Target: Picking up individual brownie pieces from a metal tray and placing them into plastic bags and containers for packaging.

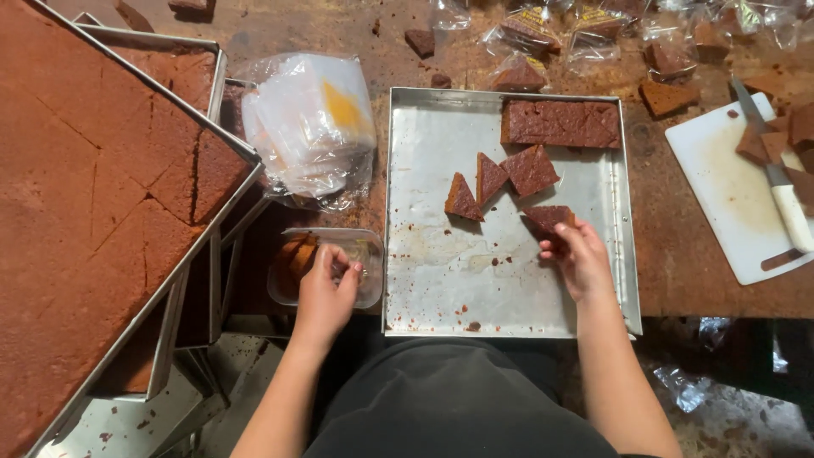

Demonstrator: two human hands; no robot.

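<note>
Cake piece [547, 217] under right hand [578, 259], mid-tray [441, 288], bare metal around.

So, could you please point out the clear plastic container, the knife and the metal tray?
clear plastic container [360, 254]: head view, right wall.
knife [793, 212]: head view, white handle.
metal tray [441, 271]: head view, bare floor.

Bare tray floor [475, 280] below cake wedges [492, 182]
</note>
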